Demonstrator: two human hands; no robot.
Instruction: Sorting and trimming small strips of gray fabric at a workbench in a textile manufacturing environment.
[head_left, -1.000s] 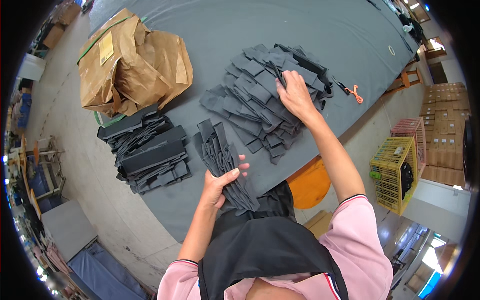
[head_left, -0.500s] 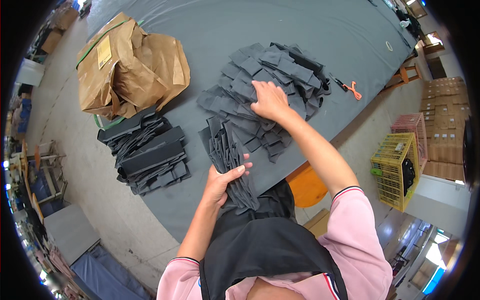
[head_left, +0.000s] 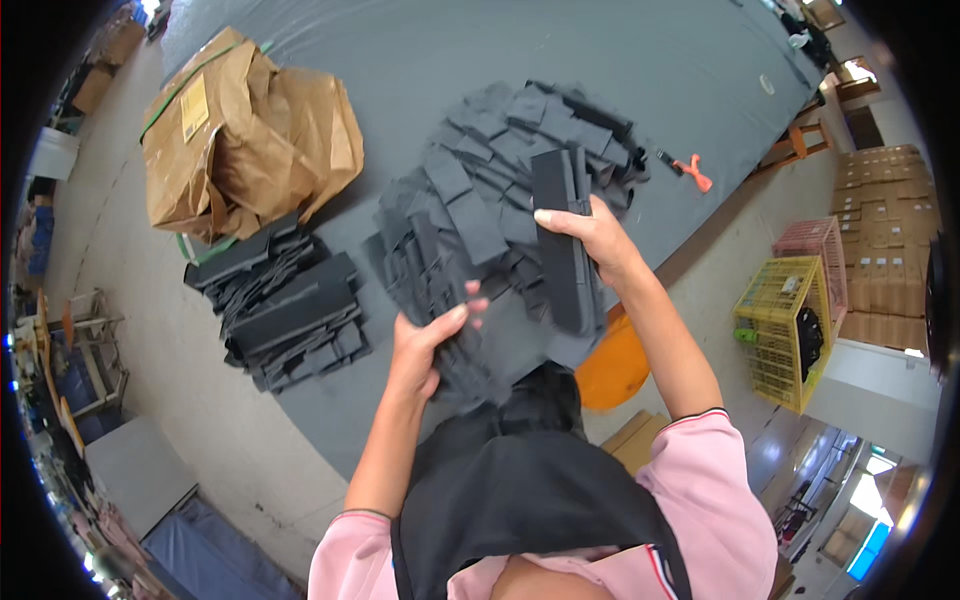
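Both hands busy with dark grey fabric strips over a grey table.

The right hand [head_left: 600, 240] has its grip clamped on a long dark strip [head_left: 562, 250], lifted at about 1 o'clock from the body and hanging lengthwise (probably so it can be laid flat on the others). The left hand [head_left: 425, 345] is closed around a bundle of strips [head_left: 435, 290], fanned upward at 11 o'clock, apparently to keep the gathered pieces aligned. Beyond both hands, at 12 o'clock, lies a loose heap of cut pieces [head_left: 500, 170] on the table [head_left: 420, 60]. A stacked pile [head_left: 290, 310] sits at 9 o'clock, a crumpled brown paper bag [head_left: 240, 140] at 10 o'clock, and an orange-handled tool [head_left: 690, 170] at 2 o'clock.
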